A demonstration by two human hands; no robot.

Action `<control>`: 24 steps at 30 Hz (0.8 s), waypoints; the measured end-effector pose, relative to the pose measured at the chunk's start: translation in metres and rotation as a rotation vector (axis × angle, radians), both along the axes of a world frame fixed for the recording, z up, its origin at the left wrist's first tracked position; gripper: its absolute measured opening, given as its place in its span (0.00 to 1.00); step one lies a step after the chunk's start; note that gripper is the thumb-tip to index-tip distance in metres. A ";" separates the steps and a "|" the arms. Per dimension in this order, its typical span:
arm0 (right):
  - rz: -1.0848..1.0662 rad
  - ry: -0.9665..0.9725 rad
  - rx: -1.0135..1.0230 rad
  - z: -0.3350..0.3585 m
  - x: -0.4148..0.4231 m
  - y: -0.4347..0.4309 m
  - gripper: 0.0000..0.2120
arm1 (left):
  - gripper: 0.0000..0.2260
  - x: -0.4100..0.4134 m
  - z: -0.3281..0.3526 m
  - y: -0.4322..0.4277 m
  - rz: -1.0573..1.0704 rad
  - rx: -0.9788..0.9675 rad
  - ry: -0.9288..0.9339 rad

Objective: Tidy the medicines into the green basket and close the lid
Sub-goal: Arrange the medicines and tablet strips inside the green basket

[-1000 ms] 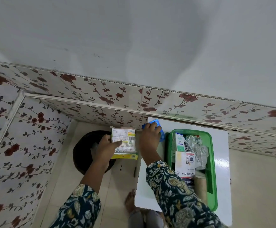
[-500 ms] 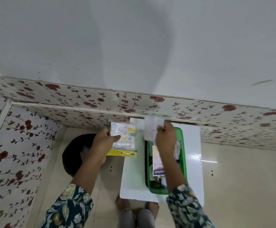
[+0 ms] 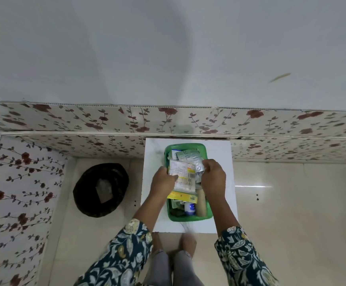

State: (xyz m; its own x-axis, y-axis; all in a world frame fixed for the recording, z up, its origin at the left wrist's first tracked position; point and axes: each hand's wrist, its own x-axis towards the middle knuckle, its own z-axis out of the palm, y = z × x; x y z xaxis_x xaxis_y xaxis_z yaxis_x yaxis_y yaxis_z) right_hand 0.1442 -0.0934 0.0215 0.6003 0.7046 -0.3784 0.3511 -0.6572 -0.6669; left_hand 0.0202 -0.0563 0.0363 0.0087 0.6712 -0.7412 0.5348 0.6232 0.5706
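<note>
The green basket [image 3: 189,217] stands on a small white table [image 3: 219,153], full of medicine packets, foil strips [image 3: 188,155], a small white bottle [image 3: 189,209] and a beige roll [image 3: 201,204]. Over the basket's middle my left hand [image 3: 162,182] grips a clear packet with a yellow bottom edge [image 3: 183,179] by its left side. My right hand [image 3: 213,177] holds the packet's right side together with a silver foil strip [image 3: 199,167]. No lid shows in view.
A black round bin [image 3: 101,189] sits on the tiled floor left of the table. The floral-panelled wall runs right behind the table. My feet stand at the table's near edge.
My left hand has carried the packet from left of the table to above the basket. My right hand has come down from the table's back edge onto the packet.
</note>
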 end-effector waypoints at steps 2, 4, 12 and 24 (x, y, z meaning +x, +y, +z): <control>0.012 -0.001 -0.035 -0.001 0.007 -0.010 0.17 | 0.09 0.012 -0.005 -0.011 -0.023 0.022 0.018; 0.075 0.014 -0.086 -0.003 0.012 -0.020 0.16 | 0.11 0.019 -0.009 -0.018 -0.092 0.127 0.105; 0.578 -0.124 -0.118 -0.018 0.001 -0.042 0.19 | 0.31 0.024 -0.027 -0.040 -0.809 0.447 0.483; -0.086 0.121 -0.208 -0.038 0.045 -0.034 0.14 | 0.26 -0.002 -0.023 -0.033 -0.197 0.246 0.263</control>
State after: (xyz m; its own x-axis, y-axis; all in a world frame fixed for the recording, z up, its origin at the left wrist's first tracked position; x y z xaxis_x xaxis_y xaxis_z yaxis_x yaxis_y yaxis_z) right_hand 0.1893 -0.1273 -0.0163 0.5964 0.5525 -0.5823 0.2138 -0.8086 -0.5482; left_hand 0.0186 -0.0896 0.0129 -0.0140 0.8331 -0.5530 0.7780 0.3565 0.5173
